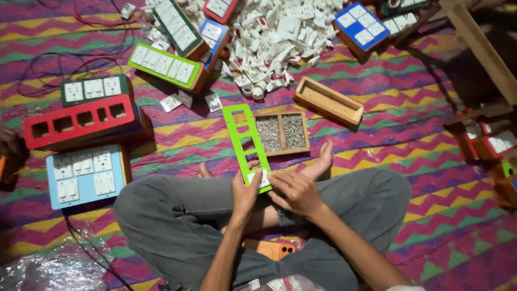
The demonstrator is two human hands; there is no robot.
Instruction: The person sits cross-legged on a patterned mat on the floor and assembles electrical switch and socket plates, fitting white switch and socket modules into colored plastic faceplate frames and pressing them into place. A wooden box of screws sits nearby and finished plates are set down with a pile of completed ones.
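Observation:
I sit cross-legged on a patterned mat. A long green plastic panel (pixel 241 141) with several rectangular cut-outs rests on my feet and lap. My left hand (pixel 245 193) grips its near end. My right hand (pixel 293 189) presses a small white switch (pixel 263 179) into the nearest cut-out. Just beyond the panel sits a wooden tray (pixel 281 133) with two compartments of small screws.
A pile of white switches and sockets (pixel 274 37) lies at the back. Finished boards lie at left: red (pixel 81 121), light blue (pixel 85 175), green (pixel 167 66). An empty wooden box (pixel 328 101), a blue board (pixel 361 24), black wires (pixel 59 59) and a wooden leg (pixel 482 48) surround me.

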